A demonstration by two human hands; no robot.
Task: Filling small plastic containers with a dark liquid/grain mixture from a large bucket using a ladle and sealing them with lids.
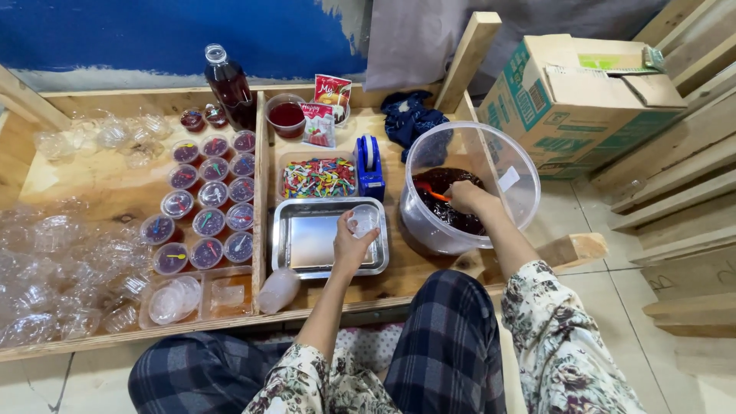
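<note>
Steel tray (295, 245) lies bare, open from above; filled cups (207, 195) crowd its left; tub (460, 195) right

1. Filled cups with lids (208, 221): about twelve in rows, three across. Two more small dark cups (192, 119) stand apart by the bottle.
2. Bottle (228, 84): one.
3. Steel tray (307, 241): one.
4. Big clear tub (468, 188): one.
5. Sachets (331, 92): two, red and white.
6. Tape dispenser (369, 165): one, blue.
7. Cardboard box (575, 100): one.
8. Container of coloured spoons (318, 178): one.
9. Hands: two, left (351, 244) with one empty cup (363, 221), right (465, 197) in the tub.
10. Loose empty cups (46, 261): too many to count.
</note>
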